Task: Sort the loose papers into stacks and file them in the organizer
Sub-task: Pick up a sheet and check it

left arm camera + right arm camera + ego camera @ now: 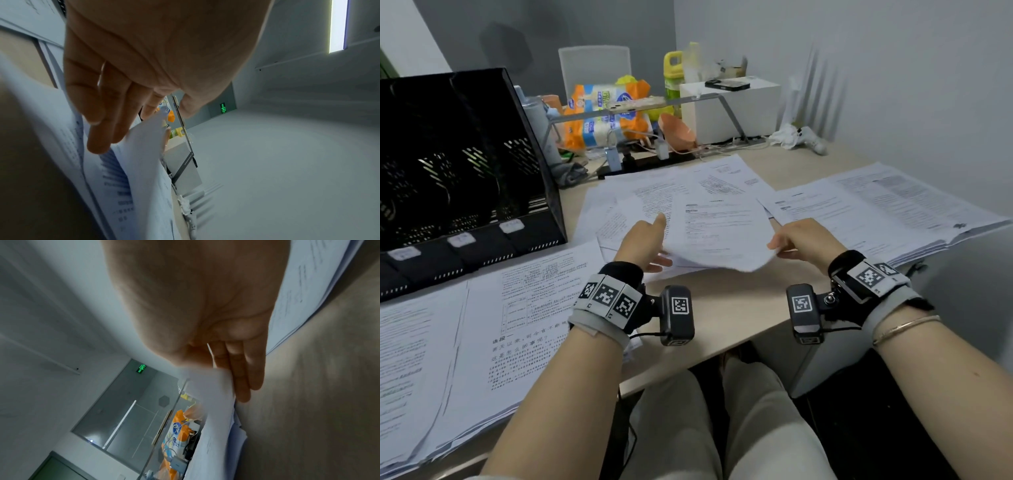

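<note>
A printed sheet (717,228) is held lifted over the middle of the surface (726,310), above a loose heap of papers (654,192). Its near edge is raised and sags toward the person, while its far edge dips down onto the heap. Its long axis runs away from the person, so the two long sides face the hands.

The left side is taken by the left hand (645,241), thumb on top and fingers beneath; in the left wrist view the fingers (107,113) are seen nearly straight under the paper. The right corner is pinched by the right hand (803,238), thumb above and straight fingers (244,378) below. Both hands are thus holding the same sheet, neither clearly nearer to it than the other.

The organizer (465,164), black and slotted, stands at the far left, closer to the left hand. A sorted stack (493,342) lies in front of it on the left, and another stack (887,212) lies to the right, beside the right hand. To which stack the sheet belongs cannot be judged, since its print is too small to read.

The underside of the sheet and the papers directly beneath it are hidden. The left stack is cut off by the frame edge, and the inside of the organizer is too dark to be made out.
</note>
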`<state>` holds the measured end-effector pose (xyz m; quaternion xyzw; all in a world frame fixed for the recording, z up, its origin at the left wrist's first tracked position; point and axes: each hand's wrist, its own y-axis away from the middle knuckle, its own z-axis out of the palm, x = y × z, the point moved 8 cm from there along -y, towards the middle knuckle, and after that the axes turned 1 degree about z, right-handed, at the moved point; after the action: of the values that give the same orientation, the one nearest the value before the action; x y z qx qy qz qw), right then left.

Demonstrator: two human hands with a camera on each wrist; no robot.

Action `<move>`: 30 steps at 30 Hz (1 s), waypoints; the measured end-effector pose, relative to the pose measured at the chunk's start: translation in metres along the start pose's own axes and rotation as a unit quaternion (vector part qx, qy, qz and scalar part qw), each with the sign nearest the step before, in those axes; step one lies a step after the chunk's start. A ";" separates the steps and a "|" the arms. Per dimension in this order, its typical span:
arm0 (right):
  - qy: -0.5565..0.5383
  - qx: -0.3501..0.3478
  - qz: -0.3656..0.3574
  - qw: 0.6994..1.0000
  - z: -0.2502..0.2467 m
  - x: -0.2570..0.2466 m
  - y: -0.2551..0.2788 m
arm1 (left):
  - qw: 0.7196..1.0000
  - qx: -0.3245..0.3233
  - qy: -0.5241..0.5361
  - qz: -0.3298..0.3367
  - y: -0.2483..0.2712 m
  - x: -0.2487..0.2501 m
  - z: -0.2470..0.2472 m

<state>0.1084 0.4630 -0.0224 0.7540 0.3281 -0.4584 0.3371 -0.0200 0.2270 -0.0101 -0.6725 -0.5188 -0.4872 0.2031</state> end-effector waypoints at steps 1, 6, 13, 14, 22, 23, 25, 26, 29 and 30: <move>0.001 -0.001 0.017 1.000 0.000 0.002 0.001 | 1.000 -0.006 -0.014 0.001 0.000 0.000 0.003; 0.077 0.006 0.023 0.997 0.001 0.009 0.003 | 0.997 -0.052 -0.043 0.024 0.001 0.000 0.022; 0.113 0.032 0.024 0.993 -0.002 0.017 -0.003 | 0.996 -0.031 -0.083 0.031 0.001 0.005 0.025; 0.109 0.026 0.022 0.993 0.000 0.017 -0.002 | 0.994 -0.022 -0.096 0.036 0.001 0.005 0.022; 0.047 0.049 -0.052 0.996 0.022 -0.015 -0.003 | 0.992 0.057 -0.029 0.104 0.011 0.008 -0.016; 0.042 0.037 -0.058 0.997 0.031 -0.019 -0.004 | 0.991 0.073 -0.015 0.111 0.014 0.008 -0.025; 0.041 0.014 -0.071 0.997 0.047 -0.027 -0.004 | 0.987 0.104 0.004 0.124 0.017 0.007 -0.041; 0.034 -0.001 -0.073 0.997 0.055 -0.029 -0.004 | 0.985 0.117 0.005 0.130 0.019 0.007 -0.048; 0.005 -0.040 -0.075 0.996 0.077 -0.034 -0.002 | 0.982 0.130 0.004 0.137 0.027 0.007 -0.060; 0.006 -0.048 -0.078 0.996 0.083 -0.035 -0.002 | 0.981 0.130 0.004 0.143 0.029 0.006 -0.062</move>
<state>0.0549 0.3903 -0.0198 0.7120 0.4090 -0.4627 0.3341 -0.0222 0.1706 0.0296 -0.7054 -0.4758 -0.3841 0.3585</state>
